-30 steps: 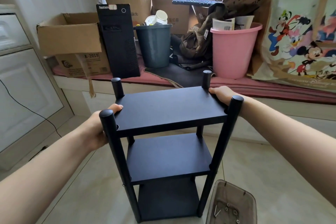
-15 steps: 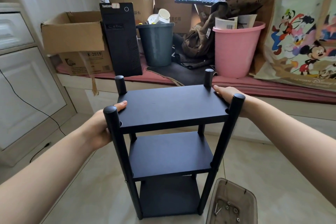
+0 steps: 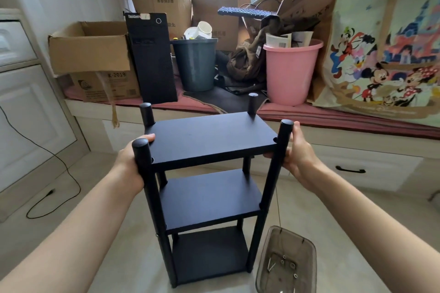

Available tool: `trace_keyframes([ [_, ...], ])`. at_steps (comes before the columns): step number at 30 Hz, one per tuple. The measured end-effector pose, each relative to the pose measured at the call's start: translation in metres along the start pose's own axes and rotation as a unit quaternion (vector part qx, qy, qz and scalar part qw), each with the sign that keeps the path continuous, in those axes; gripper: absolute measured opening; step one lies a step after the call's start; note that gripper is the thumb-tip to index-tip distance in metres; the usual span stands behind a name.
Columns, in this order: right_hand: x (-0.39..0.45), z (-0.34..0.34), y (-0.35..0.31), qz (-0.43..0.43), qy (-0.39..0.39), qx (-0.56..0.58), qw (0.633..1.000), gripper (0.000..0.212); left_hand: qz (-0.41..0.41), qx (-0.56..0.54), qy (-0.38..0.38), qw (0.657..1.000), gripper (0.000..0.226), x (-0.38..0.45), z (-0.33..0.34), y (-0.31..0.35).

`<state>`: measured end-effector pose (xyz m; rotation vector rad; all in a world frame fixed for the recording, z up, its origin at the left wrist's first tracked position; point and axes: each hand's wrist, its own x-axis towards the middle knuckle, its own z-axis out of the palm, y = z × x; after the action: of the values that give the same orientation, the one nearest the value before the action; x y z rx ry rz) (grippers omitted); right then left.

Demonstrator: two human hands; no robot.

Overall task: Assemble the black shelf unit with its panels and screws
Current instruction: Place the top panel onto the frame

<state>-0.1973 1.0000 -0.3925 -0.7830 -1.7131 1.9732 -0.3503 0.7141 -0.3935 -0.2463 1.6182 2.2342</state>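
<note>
Black shelf unit (image 3: pixel 209 188) stands upright on the tiled floor, directly in front of the window bench — three panels fitted between four round posts, posts projecting above the top panel (image 3: pixel 209 138).

Left hand (image 3: pixel 129 159) grips the unit's near-left corner: thumb laid on the top panel, remaining fingers hidden behind the near-left post (image 3: pixel 145 173). Right hand (image 3: pixel 298 152) holds the near-right corner, thumb up alongside the near-right post (image 3: pixel 277 166), fingers curled under the top panel's edge.

Clear plastic tray (image 3: pixel 287 261) sits on the floor just right of the unit's foot; it holds a few small nuts or washers and what looks like a hex key — detail too fine to confirm.

Behind the unit, on the bench: black computer tower (image 3: pixel 151 58), grey bin (image 3: pixel 194 64), pink bucket (image 3: pixel 291 71), open cardboard box (image 3: pixel 89 47) at the left.
</note>
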Motion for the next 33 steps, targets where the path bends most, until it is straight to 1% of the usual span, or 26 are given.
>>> trace_keyframes([
  [3,-0.002,0.010,0.007,-0.022,0.033,-0.020,0.999,0.069,0.011,-0.014,0.015,1.000,0.022,-0.005,-0.005,-0.005],
  [5,-0.003,0.015,0.014,-0.048,0.048,-0.036,0.997,0.074,0.020,-0.026,0.015,0.999,0.024,-0.006,-0.011,-0.004],
  [8,-0.008,0.018,0.020,-0.073,0.034,-0.060,0.995,0.082,0.021,-0.015,0.008,1.000,0.030,-0.002,-0.022,-0.001],
  [10,-0.007,0.018,0.021,-0.069,0.020,-0.056,0.996,0.085,0.019,-0.004,0.006,1.000,0.034,0.001,-0.027,0.001],
  [14,0.000,0.017,0.028,-0.052,0.018,-0.036,0.998,0.088,0.013,0.017,-0.018,1.000,0.036,0.002,-0.032,0.002],
  [16,0.001,0.017,0.029,-0.031,0.015,-0.008,0.999,0.082,0.012,0.020,-0.022,0.999,0.032,0.003,-0.035,0.002],
  [18,-0.001,0.016,0.028,-0.013,0.011,0.023,1.000,0.074,0.018,0.018,-0.029,0.999,0.023,0.003,-0.036,0.003],
  [19,-0.002,0.016,0.028,-0.009,0.009,0.036,0.999,0.067,0.025,0.014,-0.045,0.999,0.017,0.002,-0.035,0.003],
  [20,-0.003,0.016,0.026,-0.009,0.008,0.052,0.999,0.057,0.036,0.010,-0.070,0.997,0.015,0.000,-0.034,0.003],
  [22,-0.005,0.017,0.022,-0.009,-0.003,0.084,0.996,0.039,0.062,0.006,-0.106,0.992,0.034,-0.003,-0.032,0.003],
  [23,-0.006,0.018,0.020,-0.003,-0.012,0.093,0.996,0.036,0.071,0.003,-0.111,0.991,0.040,-0.004,-0.032,0.002],
  [24,-0.006,0.017,0.017,0.010,-0.023,0.098,0.995,0.035,0.073,0.000,-0.114,0.991,0.041,-0.007,-0.031,0.002],
  [27,-0.006,0.012,0.009,0.063,-0.078,0.105,0.989,0.031,0.075,-0.002,-0.115,0.991,0.028,-0.011,-0.031,0.002],
  [29,-0.005,0.010,0.009,0.084,-0.102,0.113,0.985,0.024,0.079,-0.001,-0.111,0.991,0.025,-0.011,-0.032,0.001],
  [31,-0.006,0.011,0.011,0.090,-0.095,0.123,0.984,0.020,0.074,-0.004,-0.095,0.993,0.025,-0.013,-0.032,0.000],
  [33,-0.007,0.015,0.012,0.091,-0.064,0.131,0.985,0.021,0.066,-0.012,-0.045,0.997,0.023,-0.014,-0.031,0.000],
])
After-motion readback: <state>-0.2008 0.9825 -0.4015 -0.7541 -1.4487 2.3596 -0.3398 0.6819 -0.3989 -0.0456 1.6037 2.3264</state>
